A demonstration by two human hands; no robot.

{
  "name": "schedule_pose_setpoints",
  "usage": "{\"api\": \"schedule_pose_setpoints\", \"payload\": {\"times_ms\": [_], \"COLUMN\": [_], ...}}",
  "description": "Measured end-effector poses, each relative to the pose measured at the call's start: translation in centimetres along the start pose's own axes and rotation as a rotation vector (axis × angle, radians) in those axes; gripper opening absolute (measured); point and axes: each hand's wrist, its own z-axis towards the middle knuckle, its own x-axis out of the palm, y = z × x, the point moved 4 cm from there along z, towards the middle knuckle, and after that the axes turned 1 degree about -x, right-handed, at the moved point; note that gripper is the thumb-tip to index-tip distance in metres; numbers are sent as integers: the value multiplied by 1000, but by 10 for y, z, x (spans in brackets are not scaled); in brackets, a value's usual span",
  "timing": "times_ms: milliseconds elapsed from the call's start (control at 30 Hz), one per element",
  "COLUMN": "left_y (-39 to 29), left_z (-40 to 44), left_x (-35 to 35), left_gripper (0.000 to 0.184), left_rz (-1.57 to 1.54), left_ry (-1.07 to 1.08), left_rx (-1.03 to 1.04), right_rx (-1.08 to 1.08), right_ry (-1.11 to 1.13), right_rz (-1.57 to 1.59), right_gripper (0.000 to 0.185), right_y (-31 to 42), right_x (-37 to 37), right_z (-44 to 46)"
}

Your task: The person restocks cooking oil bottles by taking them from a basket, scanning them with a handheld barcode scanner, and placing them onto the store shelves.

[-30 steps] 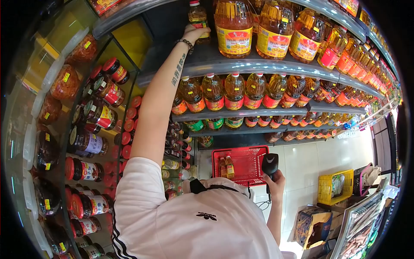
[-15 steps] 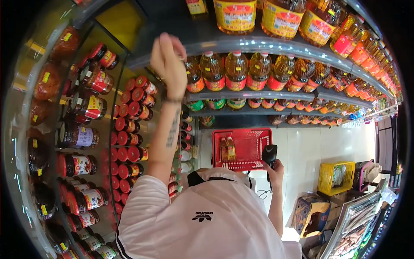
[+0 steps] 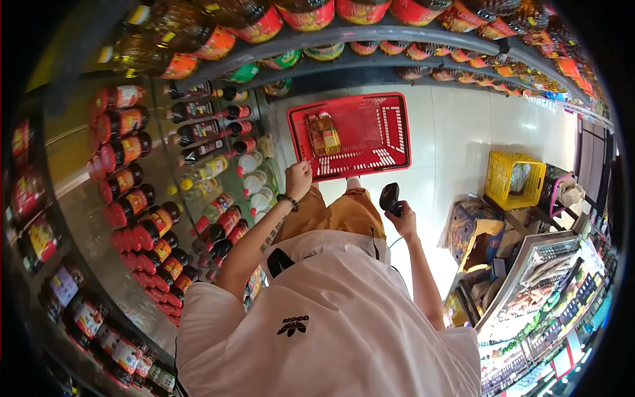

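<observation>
One basket (image 3: 360, 127) is red, rect. & slotted.

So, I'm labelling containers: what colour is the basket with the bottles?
The basket is red, clearest in the head view.

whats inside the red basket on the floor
Bottles of golden liquid sit close together at the left end of the red basket. They overlap, so I can't confirm how many; the basket bottom beneath them is covered.
</observation>
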Motion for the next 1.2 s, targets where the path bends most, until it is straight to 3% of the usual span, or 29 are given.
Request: {"api": "schedule_pose_setpoints", "payload": {"times_ms": [67, 133, 167, 267, 500, 567, 600, 700, 733, 833, 867, 967, 1033, 1100, 1133, 1200], "left_y": [24, 46, 64, 108, 148, 149, 151, 148, 138, 164, 172, 187, 190, 190, 187, 165], "left_z": [11, 27, 36, 57, 91, 101, 104, 118, 121, 132, 136, 139, 138, 132, 131, 127], "left_x": [33, 63, 82, 126, 183, 192, 196, 201, 199, 220, 230, 244, 246, 237, 229, 214], "left_gripper": [11, 6, 6, 13, 14, 21, 37, 51, 71, 81, 86, 87, 88, 64, 64, 58], "left_rz": [76, 31, 22, 44, 157, -2, -30, 68, -57, -43, -85, 25, 83, -39, -40, -604], "left_ry": [97, 115, 122, 189, 34, 55, 46, -36, 54, -66, -14, -58, -17, -27, -44, -97], "left_rx": [-20, 24, 58, -157, -315, -304, -380, -510, -524, -382, -410, -426, -489, -501, -496, -367], "right_rx": [62, 112, 148, 243, 393, 458, 464, 497, 491, 469, 473, 436, 427, 393, 352, 298], "right_ry": [29, 61, 80, 113, 72, 59, 57, 87, 96, 120, 122, 90, 65, 58, 50, 53], "right_rz": [-17, -16, -8, 27, 132, 185, 199, 237, 234, 226, 215, 185, 209, 178, 155, 160], "right_gripper": [42, 42, 42, 46, 37, 34, 35, 33, 33, 35, 35, 34, 47, 46, 45, 44], "right_y": [-28, -51, -62, -90, -120, -123, -127, -131, -134, -135, -136, -140, -145, -137, -130, -101], "right_x": [12, 20, 22, 28, 30, 35, 38, 48, 51, 58, 61, 64, 66, 61, 60, 50], "right_z": [-8, -17, -19, -27, -46, -52, -55, -61, -63, -65, -67, -68, -70, -68, -61, -48]}}
